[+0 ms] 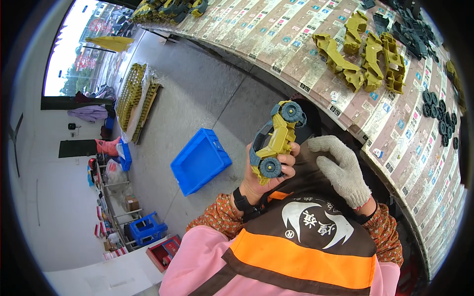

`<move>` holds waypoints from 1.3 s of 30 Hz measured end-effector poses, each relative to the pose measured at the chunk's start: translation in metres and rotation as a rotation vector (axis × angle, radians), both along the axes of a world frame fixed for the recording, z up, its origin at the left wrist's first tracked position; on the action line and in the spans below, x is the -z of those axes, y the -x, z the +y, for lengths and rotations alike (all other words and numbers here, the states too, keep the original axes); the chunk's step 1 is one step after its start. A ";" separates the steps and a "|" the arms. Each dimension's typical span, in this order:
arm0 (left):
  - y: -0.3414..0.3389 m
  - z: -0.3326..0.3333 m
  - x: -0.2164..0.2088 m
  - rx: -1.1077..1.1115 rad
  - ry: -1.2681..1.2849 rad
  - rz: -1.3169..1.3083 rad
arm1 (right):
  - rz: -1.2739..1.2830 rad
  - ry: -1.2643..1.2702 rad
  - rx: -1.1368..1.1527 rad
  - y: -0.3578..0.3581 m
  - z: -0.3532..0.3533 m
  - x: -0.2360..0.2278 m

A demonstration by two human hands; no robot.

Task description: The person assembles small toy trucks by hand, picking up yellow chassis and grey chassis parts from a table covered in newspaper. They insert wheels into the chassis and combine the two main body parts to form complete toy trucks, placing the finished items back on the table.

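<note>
In my bare left hand point(260, 181) is a toy car point(276, 140), its olive-yellow body joined to dark grey-blue parts. Two dark wheels show on the side facing me, one at the upper end and one near my fingers. My fingers wrap round the car's lower half and hide part of it. To the right of the car, apart from it, my right hand point(342, 168) wears a pale knitted glove. Its fingers are bent and the thumb stands away from them, with nothing seen between.
On the patterned table point(266, 34) at the right lie several olive-yellow car bodies point(373, 64), loose black wheels point(440, 116) and dark plastic parts point(412, 34). A blue crate point(200, 160) stands on the floor at left. A blue stool point(147, 230) is beside a shelf.
</note>
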State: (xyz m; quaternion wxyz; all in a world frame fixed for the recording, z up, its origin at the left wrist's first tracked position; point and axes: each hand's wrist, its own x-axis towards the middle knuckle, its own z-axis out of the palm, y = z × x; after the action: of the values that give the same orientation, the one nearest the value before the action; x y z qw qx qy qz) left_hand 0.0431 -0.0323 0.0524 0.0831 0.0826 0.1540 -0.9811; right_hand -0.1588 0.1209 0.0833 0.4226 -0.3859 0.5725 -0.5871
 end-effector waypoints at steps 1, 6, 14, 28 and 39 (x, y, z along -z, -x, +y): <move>0.000 -0.001 0.000 0.003 0.010 0.000 | 0.016 0.005 0.000 0.000 0.000 0.000; 0.002 -0.005 -0.007 -0.006 0.099 -0.036 | 0.012 0.005 0.011 0.004 0.001 -0.003; 0.001 -0.015 -0.010 -0.037 0.318 -0.092 | 0.094 0.037 0.105 0.011 0.005 -0.005; 0.026 -0.092 -0.055 -0.236 1.820 -0.645 | 0.128 -0.002 0.454 0.048 0.026 -0.021; 0.067 -0.158 -0.058 -0.337 2.069 -0.599 | 0.479 -0.058 0.637 0.066 0.065 -0.004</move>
State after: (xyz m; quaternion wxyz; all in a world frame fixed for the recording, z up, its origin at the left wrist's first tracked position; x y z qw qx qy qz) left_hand -0.0234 -0.1901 0.1101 0.2801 0.1863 -0.7631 -0.5518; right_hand -0.2249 0.1863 0.0877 0.0848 -0.3032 0.7622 -0.5656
